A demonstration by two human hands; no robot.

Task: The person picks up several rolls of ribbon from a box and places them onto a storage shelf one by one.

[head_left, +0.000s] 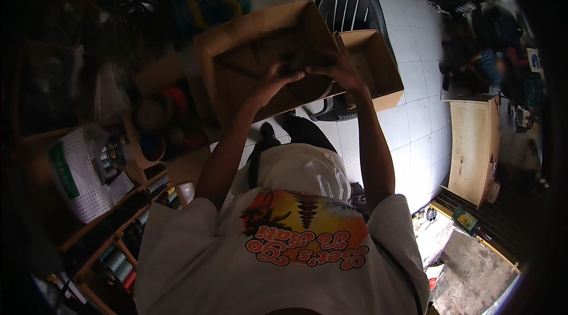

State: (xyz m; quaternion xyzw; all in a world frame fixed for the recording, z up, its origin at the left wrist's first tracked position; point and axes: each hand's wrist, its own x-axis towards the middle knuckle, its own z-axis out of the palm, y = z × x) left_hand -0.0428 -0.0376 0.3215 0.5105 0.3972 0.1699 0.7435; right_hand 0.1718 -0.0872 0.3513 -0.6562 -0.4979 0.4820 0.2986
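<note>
Both my arms reach forward over a large open cardboard box [231,28]. My left hand [277,82] and my right hand [339,71] face each other above it, fingers curled inward and thumbs almost meeting. Between them is something dark, too shadowed to name; both hands seem closed on it. A dark curved band [236,72] shows inside the box, left of my left hand. Below my right hand a thin curved edge [329,89] catches some light. A smaller open cardboard box [387,72] adjoins the large one on the right.
A black plastic chair [378,4] is behind the boxes. Shelves at left hold thread spools [121,270], near a white patterned bag [77,176]. A pale wooden cabinet [470,146] stands right on the tiled floor [414,111]. Someone in blue [488,66] is at far right.
</note>
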